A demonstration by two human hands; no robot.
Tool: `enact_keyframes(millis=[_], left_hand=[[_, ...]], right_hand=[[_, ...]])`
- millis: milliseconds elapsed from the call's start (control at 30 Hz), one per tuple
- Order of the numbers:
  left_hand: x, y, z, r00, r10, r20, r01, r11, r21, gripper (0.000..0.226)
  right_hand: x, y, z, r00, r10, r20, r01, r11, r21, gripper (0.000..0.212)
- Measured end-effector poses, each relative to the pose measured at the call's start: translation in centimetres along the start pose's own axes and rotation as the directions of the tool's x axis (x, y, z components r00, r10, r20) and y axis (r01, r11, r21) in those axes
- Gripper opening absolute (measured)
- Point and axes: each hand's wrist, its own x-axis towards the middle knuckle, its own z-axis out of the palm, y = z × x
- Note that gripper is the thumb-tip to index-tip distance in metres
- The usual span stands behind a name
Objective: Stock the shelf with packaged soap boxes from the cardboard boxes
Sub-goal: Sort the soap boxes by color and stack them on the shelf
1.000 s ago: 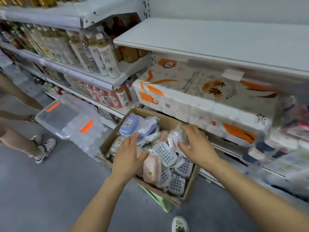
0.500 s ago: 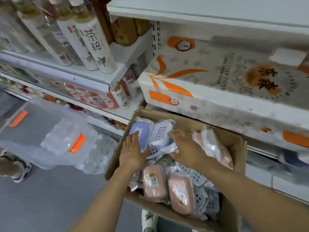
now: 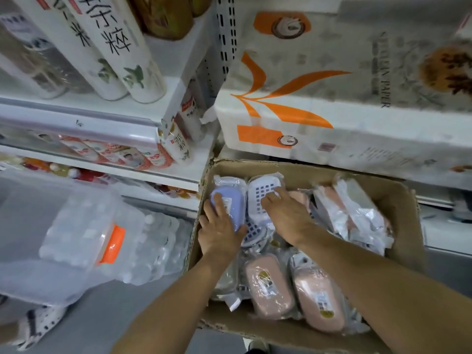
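An open cardboard box [image 3: 401, 200] holds several plastic-wrapped soap boxes. My left hand [image 3: 219, 228] lies over a purple soap box [image 3: 231, 204] in the far left corner, fingers over its left side and thumb at its right edge. Beside it, my right hand [image 3: 288, 215] rests with straight fingers on a white perforated soap box [image 3: 263, 191]. Two pink soap boxes [image 3: 270, 287] lie side by side at the near edge. More wrapped pink ones [image 3: 355, 213] stand on edge at the right.
A big white-and-orange paper pack [image 3: 332, 98] fills the shelf right above the box. Bottles [image 3: 122, 47] line the shelves on the left. A clear lidded bin [image 3: 63, 226] with an orange latch sits on packs of water bottles. A person's shoe [image 3: 38, 325] shows bottom left.
My view has come closer to the box. Both hands have moved from its middle to the far left corner, the left onto the purple soap box, the right onto the white one.
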Motion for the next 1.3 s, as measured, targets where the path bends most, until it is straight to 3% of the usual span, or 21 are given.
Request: enact_keyframes(millis=[133,233,300,367,467,533,633,767,900,1133,1300], left_hand=[[-0.9,-0.5,-0.7,0.999,0.038,-0.005,-0.038,0.980,-0.195,0.111],[-3.0,0.2,-2.1,0.995,0.070,-0.074,-0.094,0.916,-0.389,0.109],[-5.2,1.7,-3.2,0.988,0.092,-0.120,-0.139,0.869,-0.475,0.108],[-7.7,3.8,-4.1,0.977,0.129,-0.168,-0.201,0.816,-0.542,0.107],[-12.0,8.4,-4.8,0.956,0.183,-0.229,-0.285,0.766,-0.577,0.102],[-15.4,12.1,-4.9,0.935,0.230,-0.270,-0.349,0.731,-0.586,0.100],[-20.7,18.5,-4.5,0.898,0.324,-0.296,-0.439,0.698,-0.566,0.102],[-28.1,28.0,-2.2,0.851,0.440,-0.287,-0.523,0.664,-0.534,0.111],[-34.7,37.2,0.7,0.788,0.560,-0.256,-0.594,0.581,-0.556,0.111],[-41.6,50.4,5.0,0.632,0.750,-0.197,-0.701,0.445,-0.557,0.102],[-44.0,58.4,9.0,0.568,0.819,-0.079,-0.707,0.436,-0.557,0.109]], right_hand=[[-1.8,1.6,-0.7,0.996,-0.008,-0.087,0.019,0.992,0.122,0.044],[-4.8,2.6,-2.5,0.980,0.132,-0.145,-0.057,0.900,0.431,0.025],[-7.4,3.4,-4.1,0.965,0.238,-0.114,-0.092,0.708,0.700,0.015],[-10.5,4.2,-5.7,0.944,0.316,-0.093,-0.044,0.401,0.915,0.015],[-15.9,6.9,-8.2,0.896,0.443,0.031,-0.002,-0.066,0.998,0.020],[-20.5,9.6,-9.4,0.871,0.480,0.100,0.017,-0.233,0.972,0.017],[-28.4,14.4,-9.6,0.842,0.534,0.075,0.076,-0.256,0.964,0.017],[-39.3,20.1,-9.2,0.775,0.632,0.022,0.052,-0.099,0.994,0.049],[-49.5,26.9,-8.7,0.657,0.753,-0.037,0.053,0.002,0.999,0.033],[-63.8,36.3,-6.4,0.465,0.884,-0.049,0.116,-0.006,0.993,0.026],[-70.4,41.6,-3.3,0.306,0.952,0.025,0.094,-0.057,0.994,0.031]])
